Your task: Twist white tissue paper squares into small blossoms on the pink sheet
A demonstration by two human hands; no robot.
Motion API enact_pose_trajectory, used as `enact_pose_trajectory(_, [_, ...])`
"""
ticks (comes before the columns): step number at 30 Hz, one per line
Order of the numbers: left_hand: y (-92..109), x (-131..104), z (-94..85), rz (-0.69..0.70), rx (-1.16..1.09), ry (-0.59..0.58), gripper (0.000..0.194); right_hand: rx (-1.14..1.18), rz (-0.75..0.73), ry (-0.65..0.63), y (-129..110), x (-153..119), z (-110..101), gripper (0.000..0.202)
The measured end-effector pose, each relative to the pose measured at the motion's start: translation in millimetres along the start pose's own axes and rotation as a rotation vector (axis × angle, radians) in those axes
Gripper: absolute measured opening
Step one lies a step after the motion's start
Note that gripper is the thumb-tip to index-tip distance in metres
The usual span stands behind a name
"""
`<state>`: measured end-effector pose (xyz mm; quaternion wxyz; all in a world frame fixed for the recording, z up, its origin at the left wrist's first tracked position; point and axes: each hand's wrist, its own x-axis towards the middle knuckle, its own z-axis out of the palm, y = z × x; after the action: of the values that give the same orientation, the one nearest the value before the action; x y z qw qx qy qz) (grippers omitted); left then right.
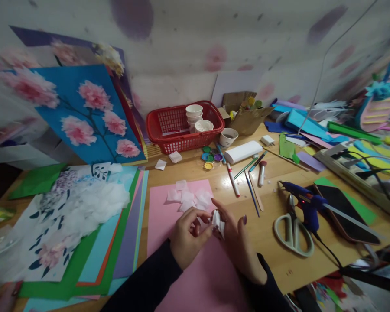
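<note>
A small crumpled piece of white tissue paper (217,222) is held between my hands, above the pink sheet (198,277). The fingertips of my left hand (190,236) pinch together at its left side. My right hand (238,242) supports it from the other side with curled fingers, its thumb standing apart. Part of the tissue is hidden by the fingers. Just beyond my hands, several flat white tissue squares (187,200) lie in a loose overlapping cluster on the pink sheet.
A blue glue gun (307,201), scissors (293,236) and a phone (346,212) lie at right. Behind stand a red basket (182,141) with cups and a blue flower picture (91,117). White fluff (99,208) covers papers at left. Perhaps another person's hand (6,299) shows bottom left.
</note>
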<state>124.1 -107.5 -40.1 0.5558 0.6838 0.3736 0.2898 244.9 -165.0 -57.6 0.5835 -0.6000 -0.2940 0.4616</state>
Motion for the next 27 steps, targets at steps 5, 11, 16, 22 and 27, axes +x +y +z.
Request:
enact_pose_trajectory(5, [-2,3,-2.9,-0.045,-0.067,-0.022,0.011,0.163,0.084,-0.096,1,-8,2,0.066])
enact_pose_trajectory(11, [-5,2,-4.2,-0.285,-0.301,-0.142,0.030,0.192,0.150,-0.217,-3,-15,-3,0.044])
enact_pose_trajectory(16, [-3,2,-4.3,-0.371,-0.260,-0.193,0.033,0.043,0.097,-0.186,-6,-16,-5,0.049])
enact_pose_trajectory(22, [1,3,-3.9,-0.294,-0.237,-0.100,0.016,-0.173,-0.108,-0.044,-7,-15,-3,0.046])
enact_pose_trajectory(27, [-6,10,-13.4,-0.277,-0.560,-0.087,0.025,0.003,-0.063,-0.025,-3,-10,-1,0.037])
